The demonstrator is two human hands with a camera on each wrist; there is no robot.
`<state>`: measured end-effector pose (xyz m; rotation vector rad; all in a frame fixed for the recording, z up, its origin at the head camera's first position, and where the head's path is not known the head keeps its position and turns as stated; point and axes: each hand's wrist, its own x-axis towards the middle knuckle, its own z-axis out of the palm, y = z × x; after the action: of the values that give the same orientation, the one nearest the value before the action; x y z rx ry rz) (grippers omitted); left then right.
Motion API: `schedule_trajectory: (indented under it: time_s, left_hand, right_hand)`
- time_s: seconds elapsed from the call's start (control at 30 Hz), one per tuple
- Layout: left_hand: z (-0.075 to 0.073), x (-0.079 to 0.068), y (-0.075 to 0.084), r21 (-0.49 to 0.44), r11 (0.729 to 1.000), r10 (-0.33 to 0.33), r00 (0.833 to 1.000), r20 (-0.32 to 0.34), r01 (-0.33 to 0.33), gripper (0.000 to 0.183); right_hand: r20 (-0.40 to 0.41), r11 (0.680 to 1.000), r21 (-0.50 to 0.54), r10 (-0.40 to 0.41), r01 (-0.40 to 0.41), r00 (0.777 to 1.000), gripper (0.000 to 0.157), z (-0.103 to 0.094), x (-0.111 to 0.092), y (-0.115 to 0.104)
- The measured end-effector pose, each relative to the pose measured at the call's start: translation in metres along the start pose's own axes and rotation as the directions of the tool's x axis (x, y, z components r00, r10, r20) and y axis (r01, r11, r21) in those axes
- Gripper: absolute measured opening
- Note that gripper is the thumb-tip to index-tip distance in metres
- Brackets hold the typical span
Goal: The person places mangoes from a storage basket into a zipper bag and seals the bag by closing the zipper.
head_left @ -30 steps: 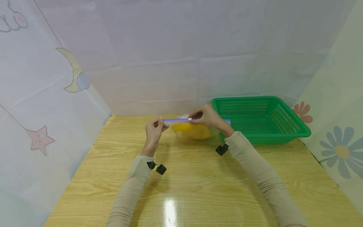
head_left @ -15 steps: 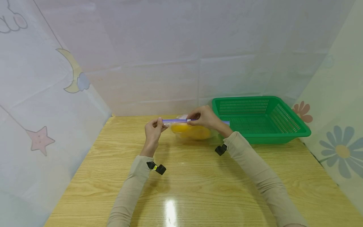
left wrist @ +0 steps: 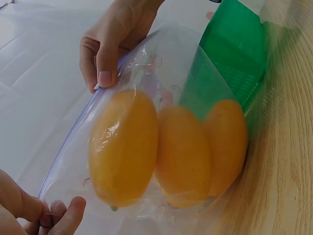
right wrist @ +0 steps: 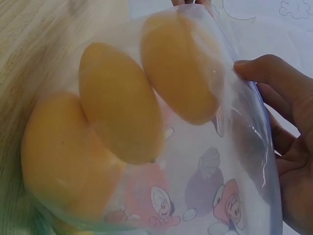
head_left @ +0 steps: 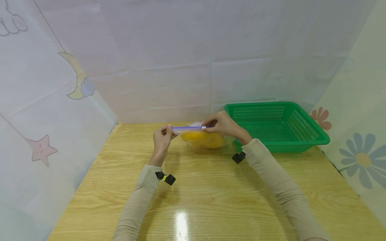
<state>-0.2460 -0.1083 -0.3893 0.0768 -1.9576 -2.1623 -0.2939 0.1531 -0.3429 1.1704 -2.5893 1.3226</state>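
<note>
A clear zip bag [left wrist: 73, 169] with a purple zip strip [head_left: 187, 128] stands on its side edge over the table, cartoon prints on its film. Inside lie several smooth yellow oval fruits that look like mangoes [left wrist: 123, 147]. My left hand [head_left: 162, 140] pinches the left end of the zip strip between thumb and fingers. Farther along the strip, my right hand [head_left: 224, 124] pinches it at the small white slider [head_left: 204, 127]. In the right wrist view, the right thumb [right wrist: 264, 68] presses against the bag's zip edge.
Behind and right of the bag, a green plastic basket [head_left: 292, 147] with perforated walls stands on the wood-grain table [head_left: 205, 194]. A pale printed sheet [head_left: 166, 83] hangs at the back, with similar decorated sheets along both sides.
The right hand and the slider shift slightly left, then back to the right along the zip strip. The left hand keeps its pinch on the left end; the fruits stay inside.
</note>
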Motion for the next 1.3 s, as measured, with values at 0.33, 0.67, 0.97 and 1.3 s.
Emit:
schedule_trajectory:
  time_s: [0.33,0.67,0.97,1.3]
  left_hand:
    - [-0.001,0.003,-0.002,0.007,1.000,0.004,1.000,-0.006,-0.004,0.030]
    - [0.000,0.003,-0.001,-0.001,1.000,-0.010,1.000,-0.013,0.010,0.034]
    - [0.000,0.004,-0.002,0.019,1.000,-0.005,1.000,-0.002,0.005,0.031]
    - [-0.001,0.004,-0.002,0.012,1.000,0.000,1.000,-0.010,0.000,0.032]
  right_hand:
    - [-0.015,0.997,-0.027,-0.070,0.069,0.997,0.012,-0.004,-0.006,0.006]
    - [-0.019,0.986,-0.087,-0.143,0.141,0.990,0.011,-0.011,-0.012,0.017]
    - [-0.027,0.981,-0.098,-0.171,0.168,0.985,0.012,-0.018,-0.019,0.022]
    - [-0.036,0.976,-0.087,-0.202,0.198,0.979,0.015,-0.024,-0.027,0.008]
